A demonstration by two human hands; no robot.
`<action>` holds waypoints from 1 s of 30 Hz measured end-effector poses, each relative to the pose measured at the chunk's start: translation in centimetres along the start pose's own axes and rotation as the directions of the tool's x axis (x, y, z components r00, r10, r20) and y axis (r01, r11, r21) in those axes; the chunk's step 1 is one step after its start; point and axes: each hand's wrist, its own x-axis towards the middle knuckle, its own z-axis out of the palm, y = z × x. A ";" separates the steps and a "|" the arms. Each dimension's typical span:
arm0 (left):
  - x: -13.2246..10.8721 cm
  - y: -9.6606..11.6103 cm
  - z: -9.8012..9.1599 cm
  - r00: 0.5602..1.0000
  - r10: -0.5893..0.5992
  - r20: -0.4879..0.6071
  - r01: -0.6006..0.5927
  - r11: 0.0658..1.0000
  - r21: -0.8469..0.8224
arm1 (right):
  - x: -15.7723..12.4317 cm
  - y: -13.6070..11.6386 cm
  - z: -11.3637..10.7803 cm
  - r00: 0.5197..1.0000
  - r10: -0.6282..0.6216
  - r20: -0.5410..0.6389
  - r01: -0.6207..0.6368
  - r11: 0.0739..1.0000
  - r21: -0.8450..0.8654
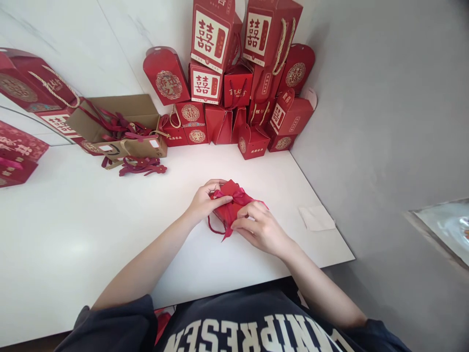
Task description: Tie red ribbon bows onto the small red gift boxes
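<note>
A small red gift box (231,188) lies on the white table in front of me, with a bright pink-red ribbon bow (240,196) across its top. My left hand (208,199) wraps round the box's left side, its thumb pressed on the box beside the bow. At the lower right of the box, my right hand (262,227) pinches at the ribbon tail (227,231), which hangs toward me. A dark red cord handle (216,229) loops out below the box on the left. My right fingers partly cover the box.
Red gift boxes (212,39) are stacked along the back wall. An open cardboard box (128,105) of ribbons stands at the back left, with loose dark red ribbon pieces (142,166) before it. A white tissue (317,217) lies near the right table edge, beside the grey wall (384,122).
</note>
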 end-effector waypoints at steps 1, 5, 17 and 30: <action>0.0 0.0 0.0 1.000 -0.001 0.002 0.001 1.000 0.005 | 0.1 0.0 -0.5 0.998 -0.017 0.057 0.014 0.999 0.047; -0.2 0.3 0.0 1.000 -0.019 0.013 0.019 1.000 0.016 | 2.0 -0.1 -4.0 0.963 -0.046 0.267 -0.049 0.941 0.336; -0.8 0.8 -0.3 0.993 0.109 0.041 -0.116 0.948 0.295 | 5.5 6.4 -1.6 0.879 0.338 0.335 -0.476 0.644 0.599; -1.0 1.5 -2.2 0.981 0.137 0.140 -0.185 0.879 0.439 | 5.0 7.0 -0.9 0.885 0.300 0.356 -0.465 0.527 0.711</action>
